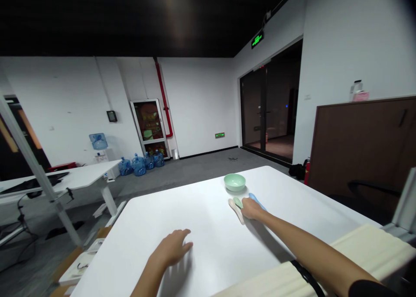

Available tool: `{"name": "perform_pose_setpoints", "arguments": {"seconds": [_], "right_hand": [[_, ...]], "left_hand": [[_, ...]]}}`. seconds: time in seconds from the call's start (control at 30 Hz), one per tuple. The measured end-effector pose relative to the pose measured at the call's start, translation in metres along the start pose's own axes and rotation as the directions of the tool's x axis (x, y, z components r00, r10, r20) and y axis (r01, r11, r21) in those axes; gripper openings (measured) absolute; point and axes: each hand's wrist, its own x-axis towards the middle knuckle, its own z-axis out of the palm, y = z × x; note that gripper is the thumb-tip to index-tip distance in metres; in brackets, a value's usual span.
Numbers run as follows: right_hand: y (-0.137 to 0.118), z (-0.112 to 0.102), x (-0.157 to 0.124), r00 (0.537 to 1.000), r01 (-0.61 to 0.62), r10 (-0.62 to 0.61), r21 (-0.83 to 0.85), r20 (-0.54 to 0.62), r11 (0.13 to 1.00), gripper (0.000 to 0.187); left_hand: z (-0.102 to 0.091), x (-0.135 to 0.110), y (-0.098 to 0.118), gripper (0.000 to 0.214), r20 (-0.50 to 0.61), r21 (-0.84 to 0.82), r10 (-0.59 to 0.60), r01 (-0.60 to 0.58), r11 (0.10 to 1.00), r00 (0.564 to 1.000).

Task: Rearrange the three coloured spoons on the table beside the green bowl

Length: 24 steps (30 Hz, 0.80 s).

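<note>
My right hand (pixel 252 209) reaches across the white table (pixel 208 249) with its fingers closed on a green spoon (pixel 238 202). The round end of this spoon shows past my fingers; the rest is hidden beneath the hand. Just left of it lies a cream spoon (pixel 235 210), and a blue spoon (pixel 256 201) lies on the right, partly behind the hand. Beyond the spoons stands a light green bowl (pixel 234 182), apart from my fingers. My left hand (pixel 173 247) hovers over the table's left part, fingers apart, holding nothing.
Cream-coloured padding or board (pixel 273 282) runs along the near table edge under my right forearm. Boxes (pixel 76 266) stand below the left edge. Another white table (pixel 87 174) and several blue water bottles (pixel 139 166) are farther left. A brown cabinet (pixel 360 145) stands right.
</note>
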Motion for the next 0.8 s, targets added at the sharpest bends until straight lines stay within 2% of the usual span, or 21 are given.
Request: {"name": "perform_pose_setpoints", "arguments": {"seconds": [0.2, 0.43, 0.6, 0.8], "right_hand": [[-0.018, -0.017, 0.003, 0.999, 0.003, -0.004, -0.014, -0.043, 1.000, 0.022], [-0.072, -0.030, -0.008, 0.991, 0.118, -0.123, 0.100, 0.045, 0.988, 0.011], [-0.097, -0.016, -0.011, 0.990, 0.094, -0.105, 0.105, 0.098, 0.990, 0.012], [-0.100, 0.010, -0.007, 0.989, 0.112, -0.115, 0.028, 0.092, 0.993, 0.011]], "left_hand": [[0.001, 0.000, -0.002, 0.060, -0.016, -0.008, 0.014, -0.014, 1.000, 1.000], [0.000, -0.001, -0.002, 0.060, -0.012, -0.025, 0.011, -0.011, 1.000, 1.000], [-0.002, -0.004, -0.002, 0.061, -0.007, -0.010, 0.015, -0.015, 1.000, 1.000], [-0.004, -0.006, 0.001, 0.060, -0.009, -0.007, 0.012, -0.012, 1.000, 1.000]]}}
